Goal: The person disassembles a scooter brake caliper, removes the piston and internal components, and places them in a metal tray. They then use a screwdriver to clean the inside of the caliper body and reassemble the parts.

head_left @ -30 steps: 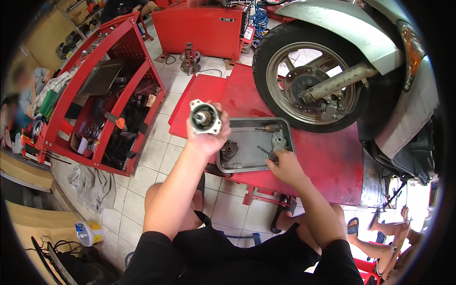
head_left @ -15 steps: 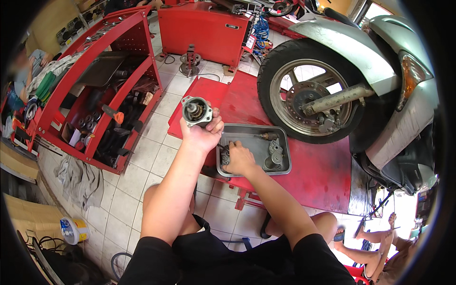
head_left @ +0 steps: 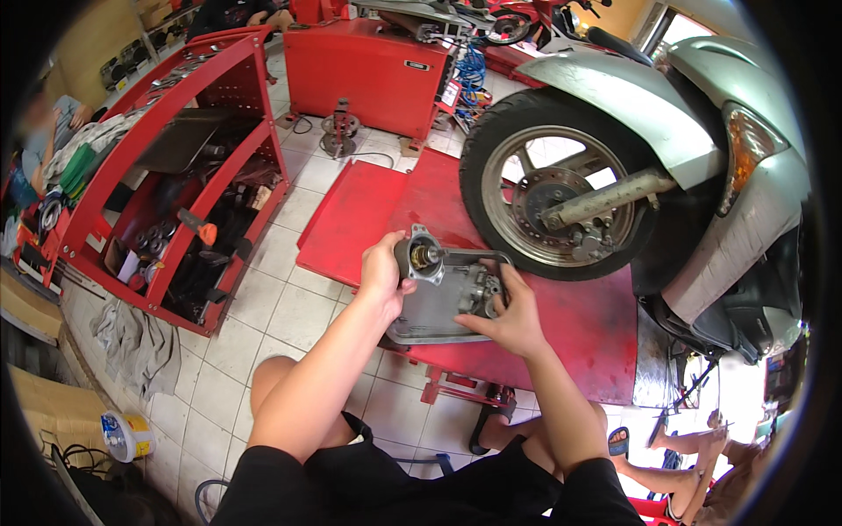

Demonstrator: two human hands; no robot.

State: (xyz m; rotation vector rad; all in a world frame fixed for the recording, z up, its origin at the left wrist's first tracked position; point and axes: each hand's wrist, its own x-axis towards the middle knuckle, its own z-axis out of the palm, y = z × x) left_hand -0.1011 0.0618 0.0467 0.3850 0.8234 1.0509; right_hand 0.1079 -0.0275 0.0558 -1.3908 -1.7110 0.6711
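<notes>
Housing (head_left: 423, 255) clutched in left grip (head_left: 386, 273), right grip (head_left: 513, 317) at metal parts (head_left: 477, 291) in tray (head_left: 423, 309), can't tell if grabbing.

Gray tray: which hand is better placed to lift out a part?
Right, most likely. The right hand is at the metal parts in the tray, though whether it grips one is unclear; the left hand holds a metal housing.

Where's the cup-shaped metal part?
In the head view, the cup-shaped metal part is in the left hand, left of the wheel, near the tray.
</notes>
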